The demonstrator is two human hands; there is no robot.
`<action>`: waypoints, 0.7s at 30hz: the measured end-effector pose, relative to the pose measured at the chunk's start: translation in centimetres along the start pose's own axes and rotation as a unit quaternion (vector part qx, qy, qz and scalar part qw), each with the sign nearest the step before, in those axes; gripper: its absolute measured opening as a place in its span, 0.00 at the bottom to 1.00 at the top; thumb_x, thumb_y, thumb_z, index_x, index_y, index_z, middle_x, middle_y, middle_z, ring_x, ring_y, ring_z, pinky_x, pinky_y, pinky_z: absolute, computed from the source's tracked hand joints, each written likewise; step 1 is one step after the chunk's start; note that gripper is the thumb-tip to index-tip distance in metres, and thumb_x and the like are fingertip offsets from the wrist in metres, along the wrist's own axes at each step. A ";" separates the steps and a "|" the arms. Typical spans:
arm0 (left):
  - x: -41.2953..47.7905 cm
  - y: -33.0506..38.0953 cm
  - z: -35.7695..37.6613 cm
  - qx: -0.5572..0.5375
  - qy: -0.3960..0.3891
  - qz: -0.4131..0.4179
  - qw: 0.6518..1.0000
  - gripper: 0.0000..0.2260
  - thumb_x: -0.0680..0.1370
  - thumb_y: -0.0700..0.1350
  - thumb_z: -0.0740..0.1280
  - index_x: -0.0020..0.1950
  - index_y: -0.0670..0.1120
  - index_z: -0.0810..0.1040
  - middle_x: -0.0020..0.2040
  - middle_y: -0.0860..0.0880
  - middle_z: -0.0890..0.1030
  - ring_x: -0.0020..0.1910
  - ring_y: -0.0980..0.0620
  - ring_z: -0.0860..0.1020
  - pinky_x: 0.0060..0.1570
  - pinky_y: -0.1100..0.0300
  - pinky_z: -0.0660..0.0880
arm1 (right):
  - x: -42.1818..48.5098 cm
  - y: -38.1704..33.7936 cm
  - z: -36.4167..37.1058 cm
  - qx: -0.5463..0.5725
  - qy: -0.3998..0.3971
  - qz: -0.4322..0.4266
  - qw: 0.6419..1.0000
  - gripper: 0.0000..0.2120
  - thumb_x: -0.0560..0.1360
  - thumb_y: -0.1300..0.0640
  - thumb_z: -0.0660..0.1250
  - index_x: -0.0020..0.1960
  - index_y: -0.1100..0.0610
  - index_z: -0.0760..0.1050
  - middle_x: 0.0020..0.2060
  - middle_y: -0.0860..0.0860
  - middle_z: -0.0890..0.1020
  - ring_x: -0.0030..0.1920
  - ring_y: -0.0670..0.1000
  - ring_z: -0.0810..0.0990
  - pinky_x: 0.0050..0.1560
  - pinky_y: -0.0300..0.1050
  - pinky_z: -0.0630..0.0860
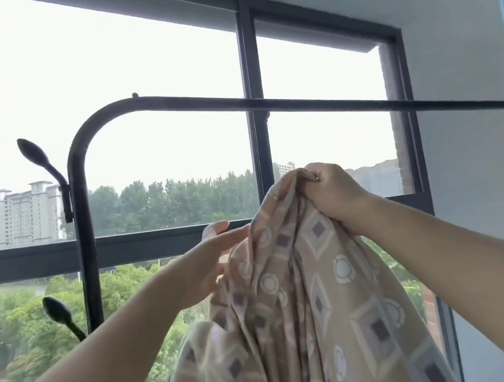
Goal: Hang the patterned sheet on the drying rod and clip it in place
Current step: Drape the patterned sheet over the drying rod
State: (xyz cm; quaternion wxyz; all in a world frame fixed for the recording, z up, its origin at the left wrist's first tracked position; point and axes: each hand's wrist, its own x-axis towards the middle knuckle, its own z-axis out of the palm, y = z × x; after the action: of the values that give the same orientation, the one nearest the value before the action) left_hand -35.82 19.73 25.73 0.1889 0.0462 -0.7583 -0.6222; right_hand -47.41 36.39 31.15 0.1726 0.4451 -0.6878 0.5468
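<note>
Both hands are raised before a window (117,120). Right hand (333,191) is clenching the bunched top of the sheet (300,317), which is hanging below the rod (296,104), not touching it. Left hand (210,265), fingers spread, is pressing the sheet's left edge. Open air is lying between sheet and rod.

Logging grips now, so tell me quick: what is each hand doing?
Left hand: open, fingers spread against the sheet, not gripping it.
Right hand: closed, holding a bunched part of the sheet below the rod.
</note>
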 end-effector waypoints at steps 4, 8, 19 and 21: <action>0.9 0.0 2.6 0.143 0.059 0.095 0.983 0.10 0.70 0.48 0.73 0.46 0.43 0.81 0.45 0.43 0.82 0.43 0.46 0.80 0.53 0.47 0.77 | -0.8 -0.1 1.7 0.005 -0.018 -0.018 1.000 0.07 0.76 0.64 0.61 0.39 0.62 0.74 0.34 0.54 0.75 0.37 0.52 0.73 0.35 0.41 0.69; 1.8 -1.2 2.7 0.081 0.233 0.118 0.962 0.10 0.71 0.47 0.67 0.35 0.42 0.80 0.38 0.40 0.81 0.38 0.43 0.79 0.47 0.43 0.77 | -3.2 1.5 1.2 -0.008 -0.185 0.075 0.980 0.14 0.70 0.55 0.73 0.53 0.54 0.74 0.43 0.53 0.81 0.40 0.52 0.80 0.35 0.41 0.75; 0.2 6.0 0.1 0.233 0.406 0.292 0.834 0.14 0.81 0.44 0.56 0.38 0.41 0.74 0.33 0.48 0.73 0.37 0.47 0.71 0.32 0.56 0.65 | -1.4 -1.6 -0.1 -0.234 -0.143 -0.051 0.960 0.10 0.72 0.52 0.69 0.35 0.54 0.72 0.34 0.50 0.75 0.37 0.50 0.74 0.35 0.42 0.68; 0.1 4.8 -0.3 0.300 0.413 0.271 0.816 0.16 0.81 0.44 0.56 0.35 0.41 0.71 0.32 0.47 0.72 0.38 0.46 0.71 0.34 0.56 0.62 | -2.0 0.1 0.0 -0.209 -0.212 0.014 0.954 0.10 0.72 0.54 0.69 0.40 0.61 0.80 0.36 0.55 0.77 0.39 0.52 0.75 0.38 0.42 0.70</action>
State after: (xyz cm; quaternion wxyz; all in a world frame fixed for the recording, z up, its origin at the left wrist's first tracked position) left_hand -34.99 20.46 30.39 0.6219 0.1454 -0.7401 -0.2105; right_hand -46.41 37.24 29.67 0.1038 0.4950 -0.8138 0.2862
